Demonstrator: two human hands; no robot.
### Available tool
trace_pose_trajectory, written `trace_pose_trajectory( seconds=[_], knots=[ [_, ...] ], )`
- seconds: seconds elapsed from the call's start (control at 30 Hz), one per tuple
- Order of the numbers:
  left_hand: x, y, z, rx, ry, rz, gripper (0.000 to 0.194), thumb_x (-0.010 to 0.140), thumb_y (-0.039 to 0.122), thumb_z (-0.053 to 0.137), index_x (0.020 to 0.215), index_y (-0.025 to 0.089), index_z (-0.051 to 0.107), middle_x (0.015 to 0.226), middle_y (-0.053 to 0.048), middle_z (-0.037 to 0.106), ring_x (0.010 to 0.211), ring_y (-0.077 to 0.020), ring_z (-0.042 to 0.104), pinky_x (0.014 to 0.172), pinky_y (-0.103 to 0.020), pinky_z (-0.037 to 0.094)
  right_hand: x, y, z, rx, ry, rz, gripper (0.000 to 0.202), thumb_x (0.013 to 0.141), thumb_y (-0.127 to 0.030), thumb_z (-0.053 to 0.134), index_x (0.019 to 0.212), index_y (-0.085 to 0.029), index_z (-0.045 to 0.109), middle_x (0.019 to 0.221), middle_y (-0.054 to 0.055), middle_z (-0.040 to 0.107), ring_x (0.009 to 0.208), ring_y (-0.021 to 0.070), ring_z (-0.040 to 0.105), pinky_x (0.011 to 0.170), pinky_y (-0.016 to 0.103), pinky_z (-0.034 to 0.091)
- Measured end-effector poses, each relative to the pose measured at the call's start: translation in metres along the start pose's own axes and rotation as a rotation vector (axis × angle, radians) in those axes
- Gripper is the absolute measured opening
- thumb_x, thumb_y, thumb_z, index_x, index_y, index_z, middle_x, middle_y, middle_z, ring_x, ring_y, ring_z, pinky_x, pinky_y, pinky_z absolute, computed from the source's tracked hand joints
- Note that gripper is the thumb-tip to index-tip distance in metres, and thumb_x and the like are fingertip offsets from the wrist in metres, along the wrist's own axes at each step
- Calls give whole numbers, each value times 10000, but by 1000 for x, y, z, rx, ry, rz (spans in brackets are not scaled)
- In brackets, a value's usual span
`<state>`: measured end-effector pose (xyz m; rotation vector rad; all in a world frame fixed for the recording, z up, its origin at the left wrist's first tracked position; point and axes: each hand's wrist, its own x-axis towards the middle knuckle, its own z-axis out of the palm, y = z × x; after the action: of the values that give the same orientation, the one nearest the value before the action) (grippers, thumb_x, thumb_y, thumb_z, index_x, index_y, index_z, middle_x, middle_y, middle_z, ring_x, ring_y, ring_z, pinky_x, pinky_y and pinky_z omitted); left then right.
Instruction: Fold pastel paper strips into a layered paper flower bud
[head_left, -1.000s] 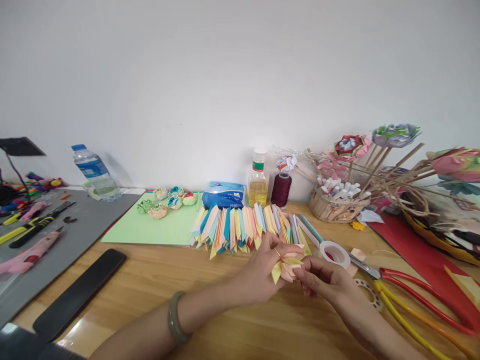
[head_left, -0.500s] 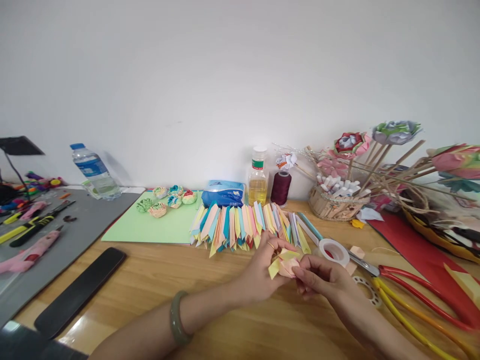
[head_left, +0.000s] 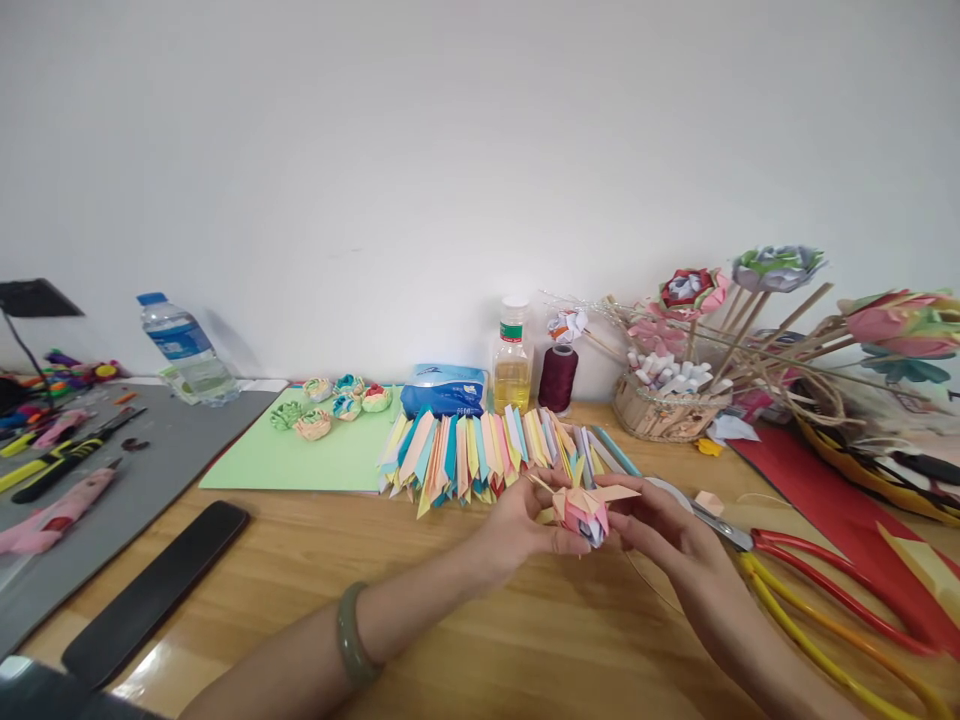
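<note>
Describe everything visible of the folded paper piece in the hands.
The folded paper piece is small and layered, mainly pink and peach, with yellow edges and a whitish, grey-purple part at its lower front. Pointed flaps jut out, a long peach one toward the right. It looks like creased paper. The left hand and right hand hold it from either side over the wooden table; fingers hide parts of it.

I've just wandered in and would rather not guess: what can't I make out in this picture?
All in the head view:
- Parts of the pink-and-peach folded-paper flower: covered by the fingers of the left hand and right hand.
- Most of the white ring-shaped roll: behind the right hand.
- Lettering on the blue-capped clear plastic bottle: too small.
- The dark glossy object, lower left: cut off by the picture's edge.
</note>
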<state>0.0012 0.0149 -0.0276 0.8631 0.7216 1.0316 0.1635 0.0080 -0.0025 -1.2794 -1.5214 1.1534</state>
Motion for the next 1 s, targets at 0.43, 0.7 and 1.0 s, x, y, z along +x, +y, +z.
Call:
trace_pose_trajectory(
  seconds=[0.43, 0.7, 1.0],
  knots=[
    [0, 24, -2, 262, 74, 146, 196, 683, 316, 613, 751, 134, 583, 771, -31, 578, 758, -123, 519, 705, -240, 387, 4, 6, -5, -256, -67, -282, 193, 767, -388, 551, 783, -220, 644, 812, 42, 641, 789, 199, 555, 706, 294, 414],
    [2, 25, -7, 446, -116, -18, 430, 619, 291, 673, 1016, 163, 571, 746, -22, 600, 618, -96, 525, 579, -215, 400, 3, 2, 0, -211, -161, -303, 145, 766, -334, 569, 813, -237, 666, 807, 33, 650, 760, 182, 569, 684, 285, 433],
    [1, 31, -10, 541, -261, -118, 376, 620, 233, 655, 988, 159, 637, 896, -47, 664, 738, -121, 578, 706, -234, 437, 1, 5, 4, -50, -149, -42, 281, 651, -408, 658, 815, -180, 650, 677, 30, 639, 656, 174, 590, 612, 279, 479]
  ],
)
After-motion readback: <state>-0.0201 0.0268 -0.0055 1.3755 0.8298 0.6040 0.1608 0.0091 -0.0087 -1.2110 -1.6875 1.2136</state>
